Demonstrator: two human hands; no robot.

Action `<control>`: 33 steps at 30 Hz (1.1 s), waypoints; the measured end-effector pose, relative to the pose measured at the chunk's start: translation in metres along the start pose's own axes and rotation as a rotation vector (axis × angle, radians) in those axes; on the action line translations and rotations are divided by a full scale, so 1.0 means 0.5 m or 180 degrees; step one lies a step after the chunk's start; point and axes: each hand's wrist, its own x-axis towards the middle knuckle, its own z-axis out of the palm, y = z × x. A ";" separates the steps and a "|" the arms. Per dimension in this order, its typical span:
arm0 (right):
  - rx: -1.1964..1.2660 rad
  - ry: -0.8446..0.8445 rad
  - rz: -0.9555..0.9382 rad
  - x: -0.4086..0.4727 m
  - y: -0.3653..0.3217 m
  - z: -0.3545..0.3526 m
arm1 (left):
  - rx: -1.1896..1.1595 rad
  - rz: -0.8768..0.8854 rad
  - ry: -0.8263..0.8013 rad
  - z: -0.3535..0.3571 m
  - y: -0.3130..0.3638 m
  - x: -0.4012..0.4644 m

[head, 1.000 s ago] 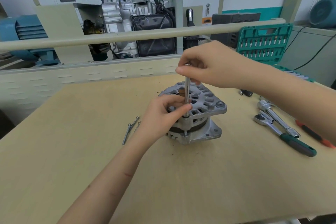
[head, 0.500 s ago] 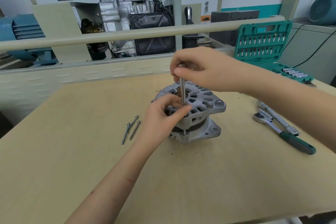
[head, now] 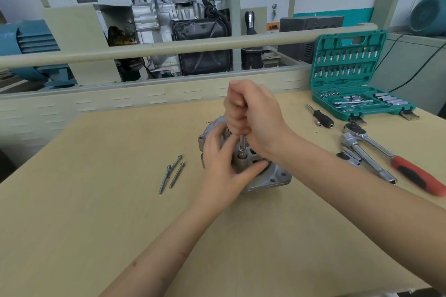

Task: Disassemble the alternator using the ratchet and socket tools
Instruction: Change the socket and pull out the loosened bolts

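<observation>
A grey cast alternator (head: 272, 179) stands on the wooden table (head: 96, 212), mostly covered by my hands. My left hand (head: 224, 166) grips its near side, thumb curled round the housing edge. My right hand (head: 251, 113) is fisted round the top of a long upright metal rod (head: 242, 144). The rod's lower end sits in a socket-like piece on the alternator's ear. Three long loose bolts (head: 172, 173) lie on the table left of the alternator.
To the right lie a red-handled ratchet (head: 395, 160), chrome extension bars (head: 366, 157) and a black-handled driver (head: 322, 117). A green socket case (head: 354, 75) stands open at the back right. A beige rail (head: 144, 52) and an engine display run behind the table.
The view has tilted and shifted, so the alternator sits higher in frame. My right hand changed from a fingertip pinch to a full fist round the rod. My left hand stays on the alternator.
</observation>
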 end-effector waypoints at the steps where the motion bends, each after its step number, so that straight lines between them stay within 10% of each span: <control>1: 0.0050 -0.0063 0.0066 0.003 -0.002 -0.004 | 0.0190 0.0039 -0.0014 0.005 -0.003 0.003; 15: 0.0439 -0.1744 0.0852 0.061 0.006 -0.024 | -0.0124 0.0366 -0.0240 -0.020 -0.048 0.017; 26: -0.0053 -0.0004 0.0465 0.012 0.033 0.009 | -0.0270 0.0355 -0.0345 -0.033 -0.051 0.016; 33: 0.0240 -0.0439 0.0538 0.026 0.034 -0.001 | -0.0252 0.0481 -0.0434 -0.034 -0.067 0.023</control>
